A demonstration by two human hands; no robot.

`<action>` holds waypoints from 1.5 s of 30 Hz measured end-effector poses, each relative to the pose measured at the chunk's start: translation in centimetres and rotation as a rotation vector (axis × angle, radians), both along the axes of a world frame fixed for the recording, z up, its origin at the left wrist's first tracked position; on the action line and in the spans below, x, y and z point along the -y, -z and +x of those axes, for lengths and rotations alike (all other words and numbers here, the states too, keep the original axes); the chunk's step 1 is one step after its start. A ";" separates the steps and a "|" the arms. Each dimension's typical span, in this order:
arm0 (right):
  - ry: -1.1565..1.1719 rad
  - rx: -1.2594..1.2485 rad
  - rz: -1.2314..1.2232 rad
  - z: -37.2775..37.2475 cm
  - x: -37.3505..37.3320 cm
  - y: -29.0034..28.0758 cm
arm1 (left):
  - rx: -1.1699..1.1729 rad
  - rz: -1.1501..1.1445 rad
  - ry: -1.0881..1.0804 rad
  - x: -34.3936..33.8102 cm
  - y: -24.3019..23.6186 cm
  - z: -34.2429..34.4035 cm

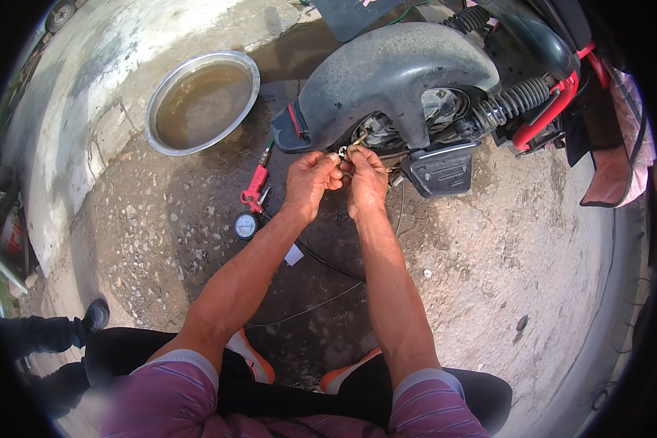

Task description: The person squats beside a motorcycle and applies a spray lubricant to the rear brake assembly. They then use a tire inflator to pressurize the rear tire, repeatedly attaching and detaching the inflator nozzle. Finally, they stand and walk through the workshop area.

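Both of my hands meet beside the rear wheel of a scooter or motorcycle, under its dark, dusty rear fender (387, 73). My left hand (310, 182) is closed in a pinch, thumb and forefinger at a small shiny metal piece (342, 152) that looks like a nut or ring. Against the other side of that piece, my right hand (367, 179) pinches with its fingers curled. The part's exact kind is too small to tell. Just beyond the fingertips, a brass-coloured rod (360, 137) sticks out near the grimy hub.
A metal basin (254, 87) of murky water stands at the far left. Left of my hands lies a red air tool (255, 188) with a round gauge (245, 225). A black hose (328, 264) crosses the wet ground. Another person's shoe (95, 315) shows at lower left.
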State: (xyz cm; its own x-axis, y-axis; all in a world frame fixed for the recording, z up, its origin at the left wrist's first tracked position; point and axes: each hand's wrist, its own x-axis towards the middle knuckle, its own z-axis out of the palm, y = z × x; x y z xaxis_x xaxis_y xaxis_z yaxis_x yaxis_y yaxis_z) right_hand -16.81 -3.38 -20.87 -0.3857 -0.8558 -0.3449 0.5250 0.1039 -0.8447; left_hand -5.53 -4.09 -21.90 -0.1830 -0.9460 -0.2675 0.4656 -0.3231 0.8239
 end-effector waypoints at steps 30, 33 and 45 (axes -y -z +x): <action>-0.063 0.106 0.036 0.1 0.1 -1.1 | 0.056 -0.049 -0.083 -0.4 -2.0 -0.9; -0.076 -0.007 0.096 0.4 0.1 -2.0 | 0.037 -0.113 -0.071 -0.4 -1.4 -0.8; -0.097 -0.092 0.056 0.2 -0.4 -2.9 | 0.159 0.026 -0.035 -0.3 -1.4 -0.2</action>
